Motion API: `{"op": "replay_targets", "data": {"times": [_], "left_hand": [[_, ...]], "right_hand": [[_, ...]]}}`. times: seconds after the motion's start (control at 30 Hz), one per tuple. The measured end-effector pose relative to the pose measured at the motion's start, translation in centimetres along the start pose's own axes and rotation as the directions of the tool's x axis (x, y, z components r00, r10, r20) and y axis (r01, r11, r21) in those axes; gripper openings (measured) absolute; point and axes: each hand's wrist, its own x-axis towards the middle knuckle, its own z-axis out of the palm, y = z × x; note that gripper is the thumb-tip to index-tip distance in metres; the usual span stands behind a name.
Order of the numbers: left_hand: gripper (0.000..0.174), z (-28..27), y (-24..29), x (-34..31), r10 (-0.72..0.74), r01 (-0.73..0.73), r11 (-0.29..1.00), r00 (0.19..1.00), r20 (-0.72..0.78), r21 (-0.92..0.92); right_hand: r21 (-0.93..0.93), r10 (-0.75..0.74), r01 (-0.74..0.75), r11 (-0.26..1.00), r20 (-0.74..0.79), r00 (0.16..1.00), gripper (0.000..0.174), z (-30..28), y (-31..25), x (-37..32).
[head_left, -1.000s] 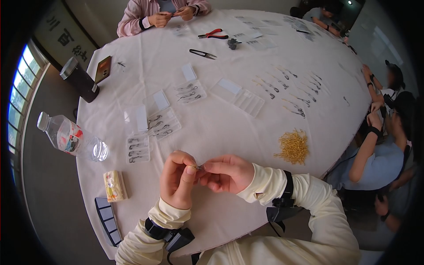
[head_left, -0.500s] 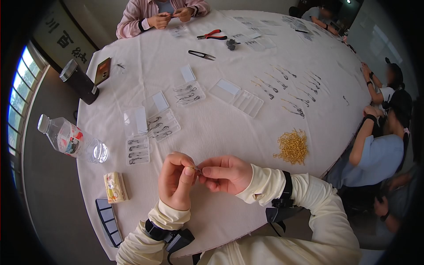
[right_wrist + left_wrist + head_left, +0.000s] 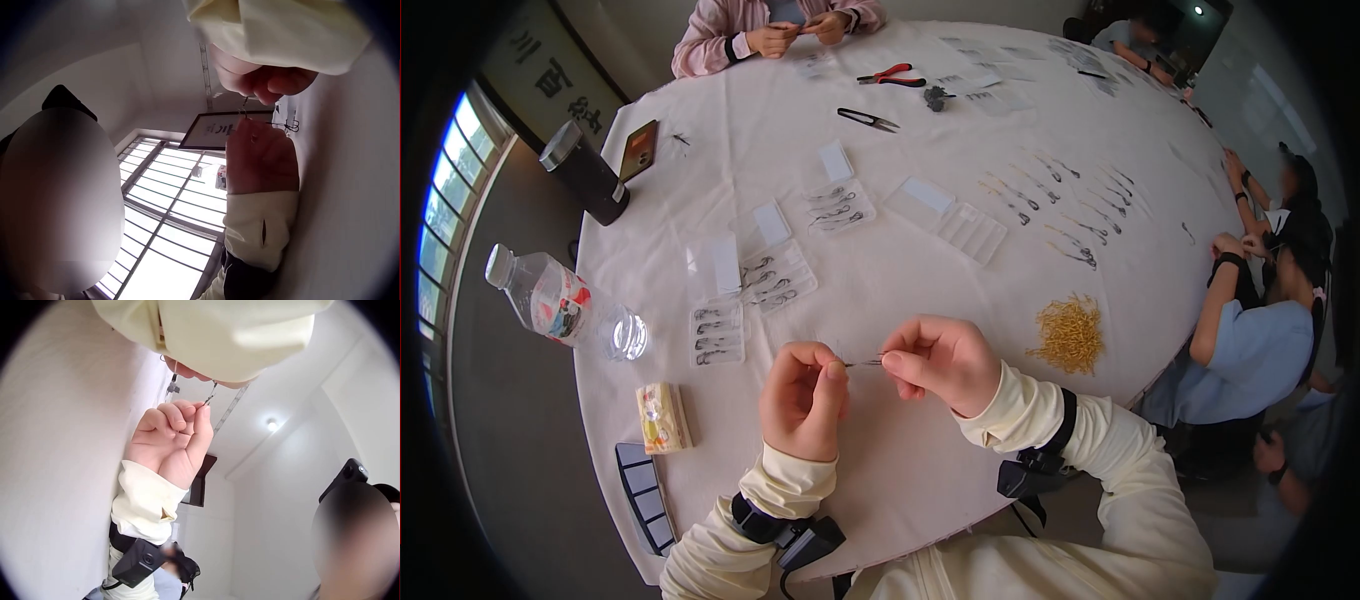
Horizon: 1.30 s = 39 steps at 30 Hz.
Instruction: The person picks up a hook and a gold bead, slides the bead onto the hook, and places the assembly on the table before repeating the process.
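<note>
Between both hands, over the near part of the table, stretches a thin dark fish hook piece with fine strands. My left hand pinches one end between thumb and forefinger. The other end is pinched by the thumb and fingers of my right hand. In the left wrist view the dark piece shows at the right fingertips, while the left fingers are mostly behind the sleeve. Dark hooks lie in clear boxes beyond the left hand. A pile of gold pieces lies right of the right hand.
Hooks with gold ends lie in rows beyond the pile, near an open compartment box. Farther back are snips and red-handled pliers. A water bottle, tissue pack and dark tumbler stand left. Other people sit around the table.
My right hand has drawn away to the right from the left hand, so the thin dark piece now shows between them. The left hand has hardly moved and keeps its pinch.
</note>
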Motion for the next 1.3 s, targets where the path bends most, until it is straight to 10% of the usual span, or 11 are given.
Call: {"op": "replay_targets", "data": {"times": [0.33, 0.67, 1.3], "left_hand": [[0.008, -0.1, -0.5, -0.1, -0.036, 0.033, 0.993, 0.999, 0.027, 0.116], [0.009, 0.1, -0.4, -0.1, -0.016, 0.005, 0.986, 0.997, 0.069, 0.168], [0.006, 0.1, -0.3, -0.2, 0.026, -0.048, 0.977, 0.994, 0.104, 0.209]], "right_hand": [[-0.436, -0.513, 0.497, 0.750, 0.090, 0.854, 0.009, 0.1, 1.2, 0.8], [-0.344, -0.381, 0.354, 0.870, -0.013, 0.924, 0.008, 0.8, 0.6, 0.2], [-0.688, -0.659, 0.552, 0.470, 0.142, 0.739, 0.012, 0.8, 0.1, 0.4]]}}
